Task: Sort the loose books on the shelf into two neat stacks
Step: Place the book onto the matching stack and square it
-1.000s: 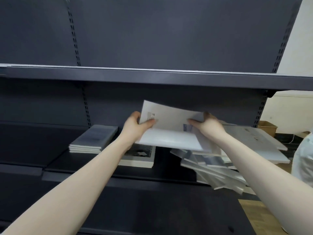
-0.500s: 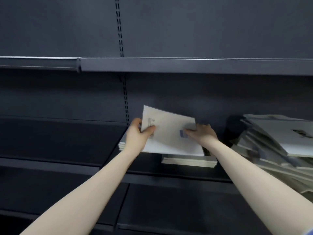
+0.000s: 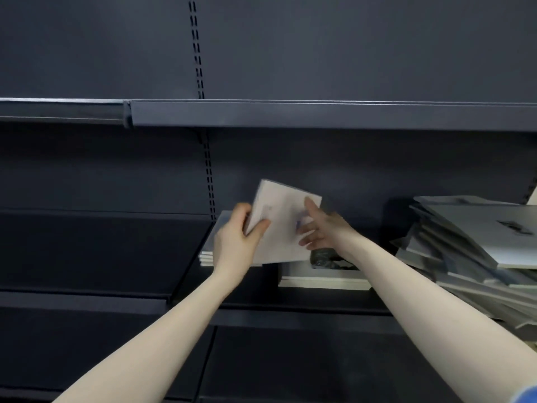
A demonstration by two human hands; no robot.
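Note:
A thin white book is tilted up in the air over the dark shelf. My left hand grips its left edge, thumb on the cover. My right hand is at the book's right side with fingers spread and straight, touching the cover. Behind the book lies a neat grey stack, mostly hidden. Under my right hand sits a second stack topped by a dark-pictured cover. A messy heap of loose books slumps at the right.
An upper shelf board runs across just above the working bay. Perforated uprights divide the back panel. The bay on the left holds nothing visible. A lower shelf lies below my arms.
The white book has tipped up more steeply and shifted left toward the grey stack. My right hand has loosened from a grip to spread fingers. The view has moved closer.

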